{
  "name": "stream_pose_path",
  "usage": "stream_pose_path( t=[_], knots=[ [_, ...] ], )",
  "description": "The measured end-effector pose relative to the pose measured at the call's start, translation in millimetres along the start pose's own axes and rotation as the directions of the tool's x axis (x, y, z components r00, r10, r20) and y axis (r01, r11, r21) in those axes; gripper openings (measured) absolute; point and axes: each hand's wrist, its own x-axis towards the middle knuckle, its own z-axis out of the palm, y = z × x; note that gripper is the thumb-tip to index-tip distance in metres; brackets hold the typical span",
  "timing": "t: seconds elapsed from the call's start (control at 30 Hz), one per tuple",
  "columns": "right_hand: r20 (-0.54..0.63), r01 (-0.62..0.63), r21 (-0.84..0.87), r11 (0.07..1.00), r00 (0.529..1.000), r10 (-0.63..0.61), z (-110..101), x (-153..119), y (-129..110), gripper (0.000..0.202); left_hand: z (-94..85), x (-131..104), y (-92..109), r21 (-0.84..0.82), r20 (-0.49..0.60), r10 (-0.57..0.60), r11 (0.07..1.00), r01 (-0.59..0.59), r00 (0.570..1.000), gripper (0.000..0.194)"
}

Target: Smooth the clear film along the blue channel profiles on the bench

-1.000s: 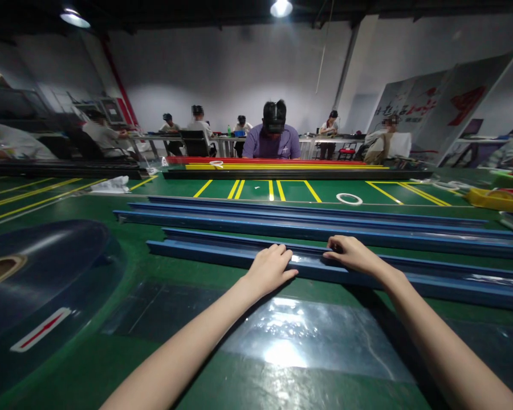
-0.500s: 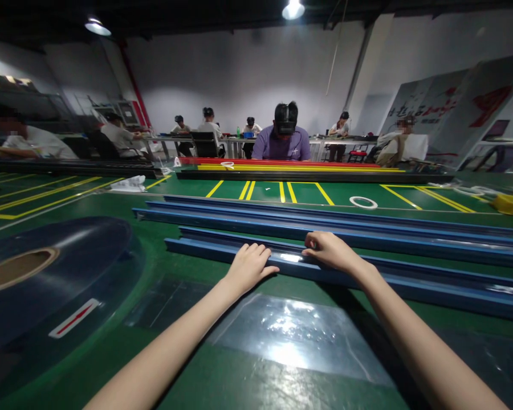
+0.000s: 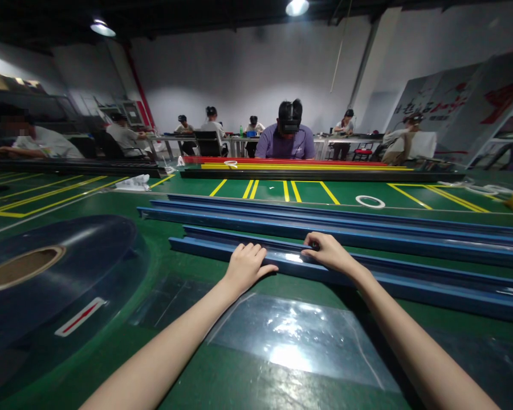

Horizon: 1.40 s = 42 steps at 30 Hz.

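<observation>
A long blue channel profile (image 3: 214, 249) lies crosswise on the green table before me, its trough facing up. My left hand (image 3: 247, 265) is wrapped over its near wall, fingers inside the trough and thumb along the outer side. To the right, my right hand (image 3: 327, 250) is closed over the same channel, thumb and forefinger curled together at the trough. What lies between those fingertips is hidden. A bright reflection shows in the trough between my hands. Behind it runs a second blue profile (image 3: 188, 213), parallel and apart from my hands.
A big roll of clear film (image 3: 106, 245) lies at left. Clear plastic sheet (image 3: 256, 324) lies flat in front of me. Across the table are red, yellow and black profiles (image 3: 325, 175), a white ring (image 3: 370, 201) and a person in purple (image 3: 267, 142). Several people sit farther back.
My view has shifted slightly, so the scene sits a little farther right. My left hand has moved slightly left along the channel; my right hand stays nearly in place.
</observation>
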Motion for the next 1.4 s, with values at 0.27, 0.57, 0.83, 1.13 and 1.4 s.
stream_pose_path(
  t=[0.27,0.57,0.83,1.13,1.4],
  knots=[
    [0.003,-0.013,-0.003,1.000,1.000,0.013,1.4,0.4,2.3,0.009,0.9,-0.2,-0.7,0.004,-0.015,0.005,1.000,-0.005,1.000,0.045],
    [0.009,-0.031,-0.038,0.999,0.999,0.031,2.3,1.0,1.1,0.014,-0.2,0.0,-1.1,0.004,-0.017,0.015,1.000,-0.015,1.000,0.045],
    [-0.007,0.002,-0.060,0.998,1.000,-0.002,3.2,1.6,2.6,0.014,0.4,-0.4,-1.6,0.000,-0.019,0.022,1.000,-0.022,1.000,0.044],
    [-0.030,0.080,-0.029,0.996,0.996,-0.081,0.0,-0.1,-1.8,0.023,-4.3,-0.9,2.8,0.025,0.032,-0.003,1.000,0.002,0.999,0.042],
    [0.044,0.065,0.040,0.997,0.997,-0.066,-9.0,-13.7,-8.7,0.025,-21.8,-7.3,17.0,-0.037,0.109,-0.047,0.998,0.051,0.993,0.041]
  ],
)
